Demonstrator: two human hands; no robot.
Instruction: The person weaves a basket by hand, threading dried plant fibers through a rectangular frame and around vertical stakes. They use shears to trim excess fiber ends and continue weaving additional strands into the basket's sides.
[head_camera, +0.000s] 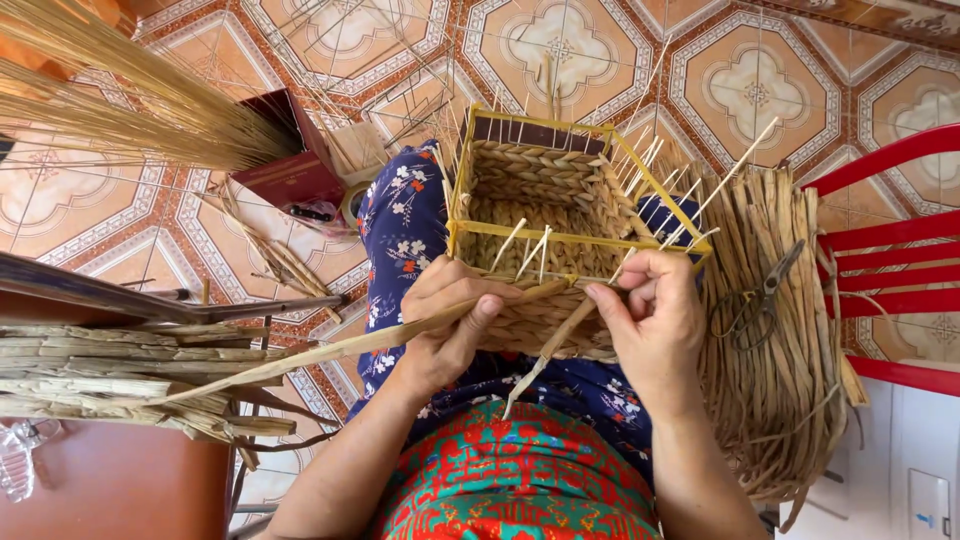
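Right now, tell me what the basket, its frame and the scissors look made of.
Basket: dried plant fibre, matte tan, braided in visible rows.
Frame: probably painted metal or wood; thin straight yellow bars, hard to tell which.
Scissors: likely metal, dark and dull, resting on loose fibre strips.

One head-worn view looks steeply down from just above the woven basket (545, 235); the basket sits close, near frame centre. Tiled floor (760, 90) lies beyond it; a red chair (885, 235) stands to its right.
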